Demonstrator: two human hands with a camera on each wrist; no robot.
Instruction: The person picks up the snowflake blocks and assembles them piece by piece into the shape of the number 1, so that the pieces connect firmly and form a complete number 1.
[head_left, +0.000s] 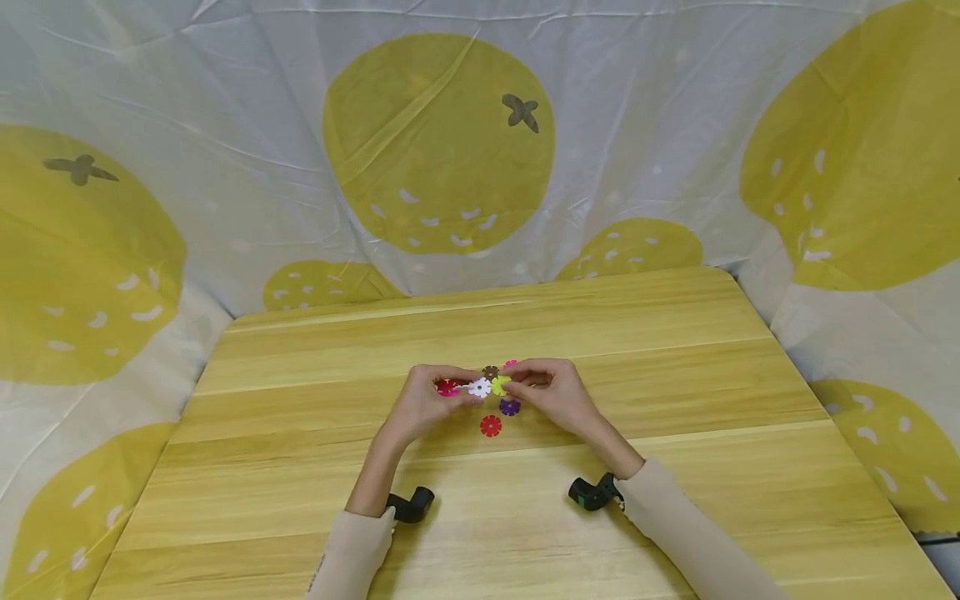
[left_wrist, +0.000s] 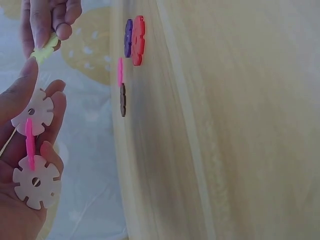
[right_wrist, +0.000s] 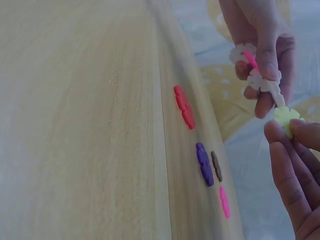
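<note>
My left hand (head_left: pixel 427 404) grips a short chain of notched plastic discs. In the left wrist view the chain has a white disc (left_wrist: pixel 37 182), a pink disc (left_wrist: pixel 30 145) set edge-on, and another white disc (left_wrist: pixel 42 111). My right hand (head_left: pixel 557 396) pinches a yellow notched disc (right_wrist: pixel 286 117) between thumb and fingers. In the right wrist view the yellow disc meets a pale edge-on piece (right_wrist: pixel 276 93) at the chain's end. Whether their slots are locked together I cannot tell. Both hands are held above the table.
Loose discs lie on the wooden table (head_left: pixel 300 467) around and below the hands: red (head_left: pixel 491 426), purple (head_left: pixel 510 407), brown (head_left: pixel 490 372) and pink (head_left: pixel 512 364). Black wrist cameras (head_left: pixel 412 505) sit at both wrists. A fruit-printed curtain (head_left: pixel 255 208) hangs behind the table.
</note>
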